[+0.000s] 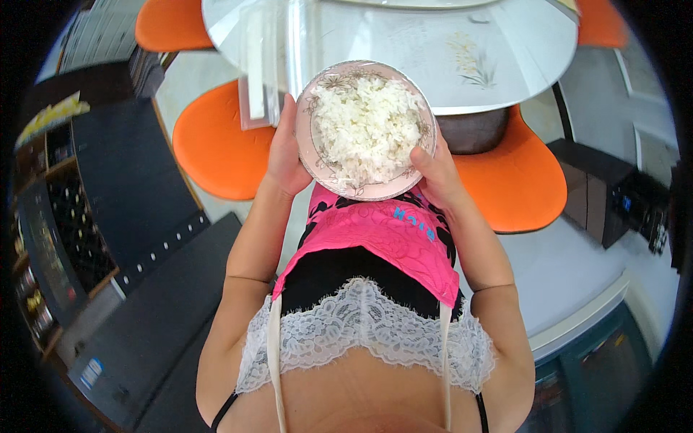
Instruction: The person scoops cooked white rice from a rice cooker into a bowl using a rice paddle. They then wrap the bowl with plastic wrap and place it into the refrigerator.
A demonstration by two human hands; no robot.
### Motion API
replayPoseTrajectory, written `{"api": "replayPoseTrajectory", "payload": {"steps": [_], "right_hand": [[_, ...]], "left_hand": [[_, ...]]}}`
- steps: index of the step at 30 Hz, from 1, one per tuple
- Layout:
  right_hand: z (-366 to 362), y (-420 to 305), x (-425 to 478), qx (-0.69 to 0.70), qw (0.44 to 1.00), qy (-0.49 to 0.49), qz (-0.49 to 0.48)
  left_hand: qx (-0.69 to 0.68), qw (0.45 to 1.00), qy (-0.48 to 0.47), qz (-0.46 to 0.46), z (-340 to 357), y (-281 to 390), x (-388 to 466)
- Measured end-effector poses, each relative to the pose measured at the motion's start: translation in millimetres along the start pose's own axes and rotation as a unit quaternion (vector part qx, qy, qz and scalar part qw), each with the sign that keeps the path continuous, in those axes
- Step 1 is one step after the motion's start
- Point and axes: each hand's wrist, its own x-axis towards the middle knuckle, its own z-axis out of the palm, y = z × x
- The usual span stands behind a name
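Between my two hands is a pink plate [311,157] with a brown flower pattern and a thin patterned rim. A mound of cooked white rice [368,130] covers most of it. My left hand [286,157] supports the plate's left edge, its fingers partly hidden underneath. On the right side, my right hand [439,173] grips the rim with the thumb laid over the top beside the rice. The plate is held in front of a pink apron [363,227], near the table's edge.
Ahead stands a white table [400,59] with a flower print. A clear plastic-covered box or sleeve [265,65] overhangs its left edge. Orange chairs [222,146] flank me, and a dark pot [476,132] sits on the right one [514,178]. At left is a dark cabinet [124,173].
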Motion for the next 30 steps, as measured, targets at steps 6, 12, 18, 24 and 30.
{"api": "replayPoseTrajectory", "payload": {"steps": [6,12,18,24,30], "right_hand": [[-9.0,21.6,28.4,-0.103,0.978,-0.093,0.156],[20.6,32.2,91.2,-0.057,0.955,-0.231,0.178],[60.0,57.9,123.9,0.004,0.775,-0.468,0.424],[63.1,102.5,125.7,0.054,0.663,-0.457,0.591],[74.2,87.3,237.4,-0.138,0.631,-0.397,0.652]], "left_hand": [[-0.047,0.988,0.109,0.096,-45.8,-52.7,-36.5],[-0.083,0.971,0.166,0.149,-55.7,-69.3,-58.6],[-0.146,0.942,0.247,0.175,-65.9,-87.3,-83.6],[-0.223,0.901,0.331,0.170,-65.7,-105.4,-104.0],[-0.265,0.856,0.375,0.239,-28.6,-54.0,-38.1]]}}
